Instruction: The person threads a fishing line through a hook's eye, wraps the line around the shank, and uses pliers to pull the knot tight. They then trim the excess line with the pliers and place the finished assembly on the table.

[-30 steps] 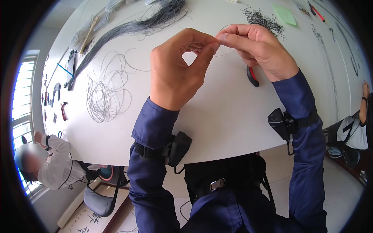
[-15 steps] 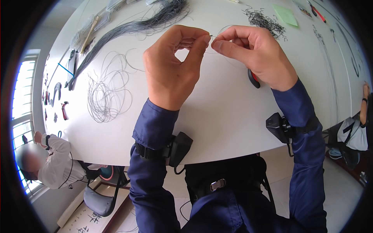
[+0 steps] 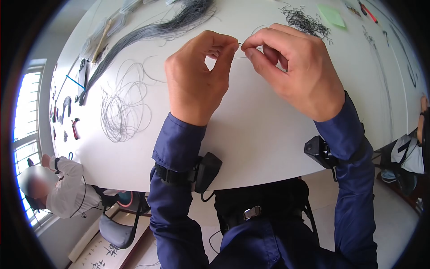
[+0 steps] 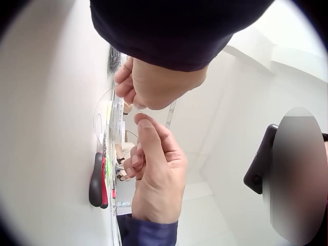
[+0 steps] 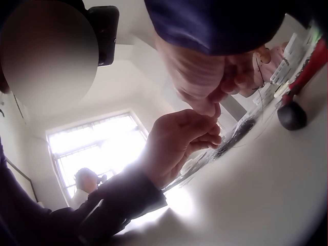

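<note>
Over the far middle of the table, my left hand (image 3: 197,78) pinches a tiny dark piece (image 3: 239,43) between thumb and forefinger; only its tip pokes out, so I cannot tell its kind. Close beside it, my right hand (image 3: 302,69) has thumb and forefinger together on a thin grey line (image 3: 260,29), which loops out behind the fingers. The right wrist view shows the line (image 5: 262,105) curving down past the fingers. Pliers with red and black handles (image 4: 96,179) lie under the right hand, hidden by it in the head view.
A heap of small dark hooks (image 3: 307,24) lies beyond my right hand, near a green paper (image 3: 332,15). Loose coils of line (image 3: 123,114) and a long grey bundle of strands (image 3: 134,38) lie at left. More pliers (image 3: 369,12) are at far right. Another person (image 3: 67,193) sits at left.
The fingertips, touching a second ago, moved apart with line between them, then the right hand came back close to the left. The right hand has turned further over and now covers the pliers.
</note>
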